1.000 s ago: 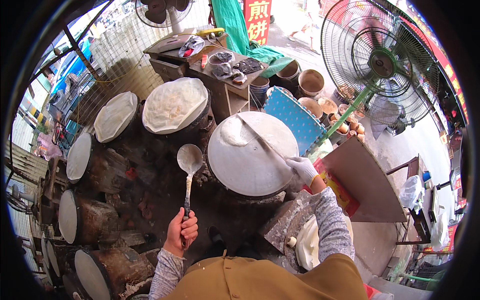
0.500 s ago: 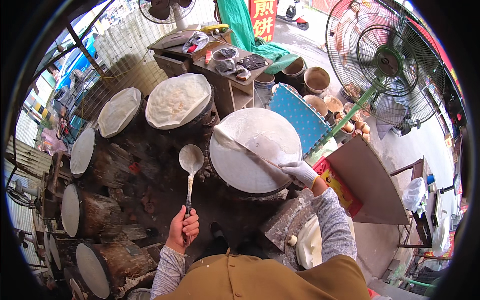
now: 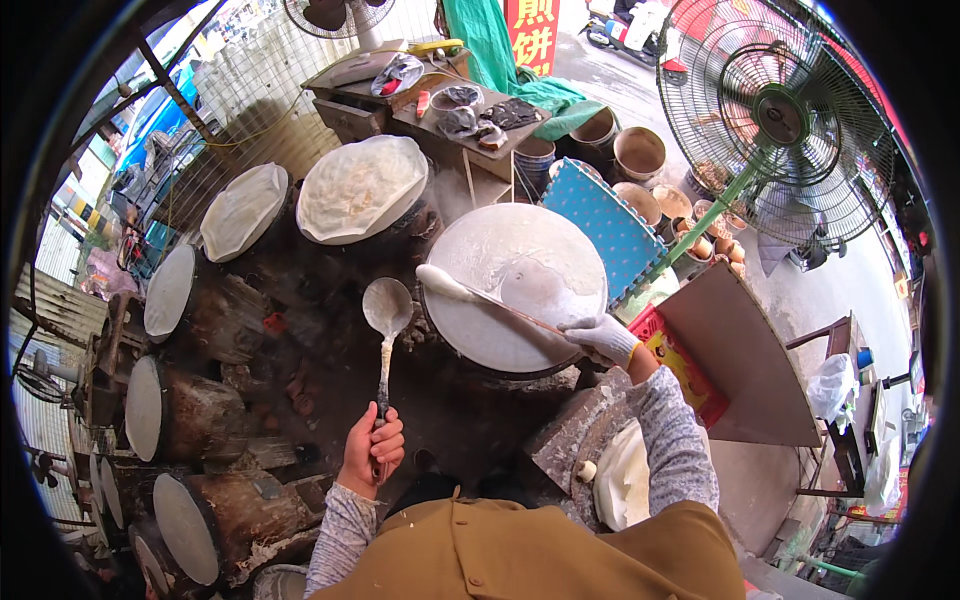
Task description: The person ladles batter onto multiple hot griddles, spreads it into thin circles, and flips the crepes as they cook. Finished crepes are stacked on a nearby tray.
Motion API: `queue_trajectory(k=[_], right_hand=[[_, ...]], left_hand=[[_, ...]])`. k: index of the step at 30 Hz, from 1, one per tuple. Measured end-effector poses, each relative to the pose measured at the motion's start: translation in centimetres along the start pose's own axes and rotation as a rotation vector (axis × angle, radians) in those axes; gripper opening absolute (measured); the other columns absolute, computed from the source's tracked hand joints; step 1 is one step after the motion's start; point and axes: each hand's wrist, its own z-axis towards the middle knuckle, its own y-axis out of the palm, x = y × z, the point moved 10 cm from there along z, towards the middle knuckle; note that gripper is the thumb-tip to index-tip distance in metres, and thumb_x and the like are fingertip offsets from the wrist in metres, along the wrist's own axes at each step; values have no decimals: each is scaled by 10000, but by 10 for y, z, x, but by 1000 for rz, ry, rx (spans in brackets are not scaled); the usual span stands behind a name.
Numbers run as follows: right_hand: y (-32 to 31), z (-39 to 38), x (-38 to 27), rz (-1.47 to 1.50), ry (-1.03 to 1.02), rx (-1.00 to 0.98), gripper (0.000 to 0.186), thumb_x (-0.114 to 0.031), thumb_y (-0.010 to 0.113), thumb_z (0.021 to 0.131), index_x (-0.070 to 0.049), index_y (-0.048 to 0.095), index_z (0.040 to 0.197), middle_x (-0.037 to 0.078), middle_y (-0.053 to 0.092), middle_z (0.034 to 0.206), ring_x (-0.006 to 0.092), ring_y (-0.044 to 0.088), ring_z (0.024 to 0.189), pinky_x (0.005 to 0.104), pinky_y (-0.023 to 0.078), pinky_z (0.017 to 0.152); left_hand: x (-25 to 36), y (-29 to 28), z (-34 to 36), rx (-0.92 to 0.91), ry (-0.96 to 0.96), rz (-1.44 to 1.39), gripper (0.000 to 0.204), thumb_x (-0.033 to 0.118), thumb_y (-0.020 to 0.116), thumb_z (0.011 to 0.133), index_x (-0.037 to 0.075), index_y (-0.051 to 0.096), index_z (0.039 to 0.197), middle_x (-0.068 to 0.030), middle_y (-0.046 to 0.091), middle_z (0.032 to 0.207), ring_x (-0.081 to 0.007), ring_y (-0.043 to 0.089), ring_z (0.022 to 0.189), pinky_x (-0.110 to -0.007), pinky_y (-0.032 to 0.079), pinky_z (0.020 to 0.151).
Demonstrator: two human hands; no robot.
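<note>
Left hand is wrapped around a long ladle, bowl parked level just left of the round griddle, probably to keep batter handy. Gloved right hand grips a thin spreader stick laid flat across it. Right of that hand there's a red-yellow carton; far beyond, a red sign.

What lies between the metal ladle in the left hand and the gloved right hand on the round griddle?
In the head view, the long batter spreader crosses the pale round griddle, between the ladle and the gloved right hand, which holds its handle.
</note>
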Motion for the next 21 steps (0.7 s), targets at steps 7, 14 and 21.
queue_trajectory(k=[7, 14, 21], right_hand=[[35, -127, 23, 131, -118, 246, 537, -286, 664, 895, -33, 557, 1357, -43, 551, 697, 29, 427, 486, 195, 327, 436], [210, 11, -50, 397, -277, 283, 173, -210, 532, 968, -37, 519, 957, 23, 552, 689, 133, 542, 508, 298, 456, 449], [262, 9, 72, 353, -58, 566, 152, -236, 463, 981, -100, 503, 926, -18, 431, 611, 118, 417, 404, 300, 364, 367]], left_hand=[[31, -1, -15, -62, -24, 20, 366, 386, 410, 1047, 45, 507, 953, 44, 366, 598, -57, 352, 433, -215, 355, 411], [53, 12, -19, -139, -133, 55, 365, 382, 406, 1049, 45, 516, 960, 41, 357, 605, -63, 345, 442, -218, 343, 413], [84, -29, -46, -110, -142, 40, 369, 383, 411, 1047, 42, 522, 961, 39, 367, 605, -64, 356, 448, -214, 346, 414]])
